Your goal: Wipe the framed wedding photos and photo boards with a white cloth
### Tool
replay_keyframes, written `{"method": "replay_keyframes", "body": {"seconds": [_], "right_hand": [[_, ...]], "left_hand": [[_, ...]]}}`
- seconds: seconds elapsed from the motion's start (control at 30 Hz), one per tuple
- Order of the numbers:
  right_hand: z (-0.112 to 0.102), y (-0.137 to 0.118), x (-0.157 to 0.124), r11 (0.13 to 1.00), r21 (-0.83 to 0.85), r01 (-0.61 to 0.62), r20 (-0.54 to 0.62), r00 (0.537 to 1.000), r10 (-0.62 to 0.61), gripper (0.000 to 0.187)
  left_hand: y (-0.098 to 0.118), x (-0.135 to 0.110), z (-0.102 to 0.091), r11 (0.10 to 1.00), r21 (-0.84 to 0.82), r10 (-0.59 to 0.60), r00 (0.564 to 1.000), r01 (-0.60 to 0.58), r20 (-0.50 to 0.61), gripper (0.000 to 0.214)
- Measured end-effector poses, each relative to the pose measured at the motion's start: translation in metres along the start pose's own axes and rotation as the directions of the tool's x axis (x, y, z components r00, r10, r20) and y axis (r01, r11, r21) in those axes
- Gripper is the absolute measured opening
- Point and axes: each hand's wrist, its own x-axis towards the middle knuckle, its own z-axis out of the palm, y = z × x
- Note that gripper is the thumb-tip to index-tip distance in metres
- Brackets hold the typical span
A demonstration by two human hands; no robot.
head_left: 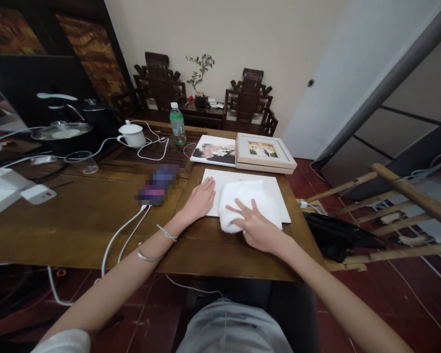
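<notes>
A white flat rectangular board (pixel 274 190), whose kind I cannot make out, lies on the wooden table. On top of it rests a folded white cloth (pixel 252 193), partly overhanging the near edge. My right hand (pixel 254 220) presses down on this cloth with its fingers spread. At the board's left edge my left hand (pixel 202 197) lies flat, fingers stretched out. Just behind the board are a photo panel (pixel 216 150) and a framed picture (pixel 264 149) set on a shallow box.
Left of my hands a phone (pixel 154 189) is plugged into white cables. Farther back stand a green-labelled bottle (pixel 177 125), a lidded white cup (pixel 131 134), a clear plastic cup (pixel 83 162) and a pan (pixel 62 135). A wooden rack (pixel 415 196) stands right of the table (pixel 95 230).
</notes>
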Motion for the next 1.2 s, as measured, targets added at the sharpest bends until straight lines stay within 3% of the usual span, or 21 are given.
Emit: {"method": "replay_keyframes", "body": {"seconds": [0.17,0.4,0.53,0.63,0.77,0.93,1.03,1.2], "right_hand": [[-0.011,-0.005,-0.002,0.994,0.106,0.005,0.067,0.998,-0.012,0.056],[-0.008,0.039,0.058,0.992,-0.003,-0.128,-0.032,0.991,0.127,0.057],[-0.001,0.044,0.092,0.97,-0.098,-0.221,-0.117,0.971,0.21,0.056],[0.005,0.033,0.101,0.978,-0.105,-0.179,-0.134,0.977,0.164,0.054],[0.008,0.011,0.089,0.998,-0.056,0.039,-0.099,0.994,-0.045,0.049],[-0.008,-0.012,0.051,0.976,0.061,0.209,0.028,0.977,-0.211,0.047],[-0.024,-0.012,0.032,0.973,0.118,0.196,0.069,0.976,-0.205,0.048],[-0.038,0.021,0.036,0.989,0.149,-0.02,0.028,0.999,0.016,0.046]], "left_hand": [[-0.001,0.001,0.001,1.0,0.021,0.007,1.0,-0.007,0.01,0.046],[-0.005,0.001,0.004,0.999,-0.05,-0.001,1.0,0.001,-0.003,0.046],[0.0,0.003,-0.001,0.968,-0.246,-0.07,0.996,0.054,-0.057,0.049],[0.007,0.004,-0.01,0.886,-0.452,-0.184,0.972,0.102,-0.142,0.054],[0.013,0.004,-0.02,0.799,-0.591,-0.298,0.924,0.106,-0.238,0.058],[0.012,0.004,-0.018,0.797,-0.59,-0.34,0.903,0.128,-0.262,0.058],[0.011,0.004,-0.014,0.839,-0.527,-0.294,0.929,0.138,-0.225,0.056],[0.007,0.001,-0.004,0.96,-0.272,-0.108,0.986,0.071,-0.126,0.046]]}}
